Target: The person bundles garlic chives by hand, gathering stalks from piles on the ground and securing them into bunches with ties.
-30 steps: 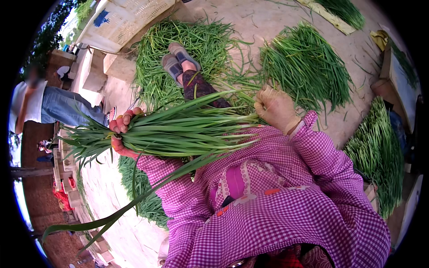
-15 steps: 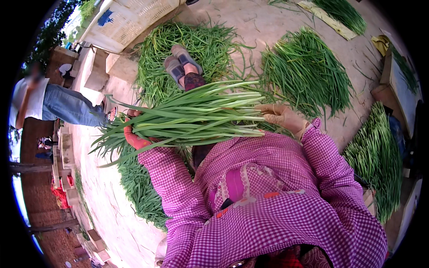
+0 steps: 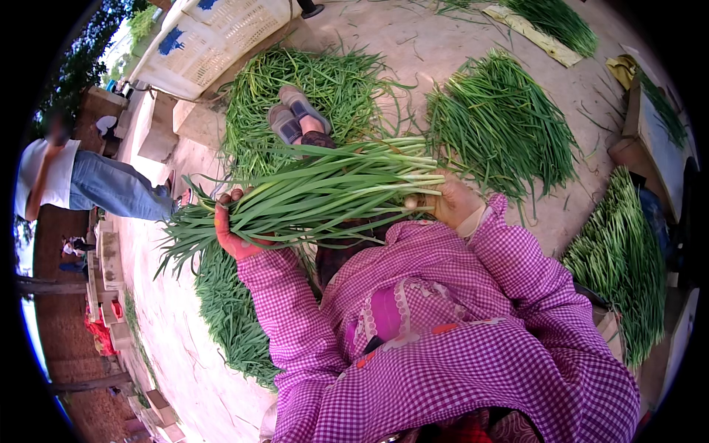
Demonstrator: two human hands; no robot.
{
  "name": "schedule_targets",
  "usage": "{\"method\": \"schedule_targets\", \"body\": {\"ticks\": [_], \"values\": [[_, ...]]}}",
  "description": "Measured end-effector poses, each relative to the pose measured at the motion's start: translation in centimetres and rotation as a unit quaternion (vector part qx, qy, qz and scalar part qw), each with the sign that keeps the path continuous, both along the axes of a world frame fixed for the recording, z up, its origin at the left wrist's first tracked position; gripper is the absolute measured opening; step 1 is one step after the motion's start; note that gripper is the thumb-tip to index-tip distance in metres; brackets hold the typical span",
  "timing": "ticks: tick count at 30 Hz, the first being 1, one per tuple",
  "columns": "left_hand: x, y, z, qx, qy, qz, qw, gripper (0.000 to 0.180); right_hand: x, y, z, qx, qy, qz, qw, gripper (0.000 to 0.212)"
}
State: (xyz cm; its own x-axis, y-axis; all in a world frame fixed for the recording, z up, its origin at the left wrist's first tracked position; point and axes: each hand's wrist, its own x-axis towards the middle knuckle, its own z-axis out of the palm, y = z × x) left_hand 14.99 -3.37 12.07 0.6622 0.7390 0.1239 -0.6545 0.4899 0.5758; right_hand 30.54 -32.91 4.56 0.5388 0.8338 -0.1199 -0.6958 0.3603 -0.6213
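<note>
A bunch of garlic chives (image 3: 332,181) lies level across the front of my body, green leaves to the left and white stem ends to the right. My left hand (image 3: 236,227) is wrapped round the leafy part from below, fingertips showing on the far side. At the white ends, my right hand (image 3: 452,199) is closed against the stems with its thumb on the near side. Some of its fingers are hidden. A pale cuff rings the right wrist.
Loose chives (image 3: 295,74) are strewn around my shoes (image 3: 299,114). Further heaps lie at the far right (image 3: 506,122), by my right elbow (image 3: 620,273) and by my left forearm (image 3: 233,317). A white plastic crate (image 3: 214,44) stands far left, near a person (image 3: 111,181) in jeans.
My right hand has shifted slightly nearer my body and turned at the stem ends, its thumb now showing below them. The left hand has moved a little right, still round the leaves.
</note>
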Motion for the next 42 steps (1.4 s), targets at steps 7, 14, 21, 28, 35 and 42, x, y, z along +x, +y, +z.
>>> {"method": "schedule_targets", "body": {"ticks": [7, 14, 21, 28, 35, 42], "values": [[-1.4, 5.0, -3.7, -0.047, 0.012, 0.030, 0.998, 0.022, 0.4, -2.3, 1.5, -0.125, -0.079, 0.043, 0.988, 0.018], [-2.2, 4.5, -3.9, -0.111, 0.034, 0.141, 0.983, 0.024, 3.8, -7.8, 2.1, -0.180, -0.210, -0.139, 0.951, 0.025], [-0.6, 1.8, -2.8, -0.038, -0.042, 0.083, 0.995, 0.024, 3.6, -0.1, 1.5, -0.290, -0.464, -0.073, 0.834, 0.033], [0.2, 0.9, -1.4, 0.065, -0.114, -0.003, 0.991, 0.021, 0.9, 4.0, 1.7, -0.218, -0.366, 0.002, 0.905, 0.021], [0.1, -1.4, 0.5, 0.050, -0.058, -0.004, 0.997, 0.022, 1.1, 0.6, 3.2, 0.006, -0.134, 0.021, 0.991, 0.021], [-1.5, 3.3, -3.2, 0.026, -0.097, 0.028, 0.995, 0.024, 1.8, -7.6, 3.5, -0.043, -0.195, 0.101, 0.975, 0.020]]}}
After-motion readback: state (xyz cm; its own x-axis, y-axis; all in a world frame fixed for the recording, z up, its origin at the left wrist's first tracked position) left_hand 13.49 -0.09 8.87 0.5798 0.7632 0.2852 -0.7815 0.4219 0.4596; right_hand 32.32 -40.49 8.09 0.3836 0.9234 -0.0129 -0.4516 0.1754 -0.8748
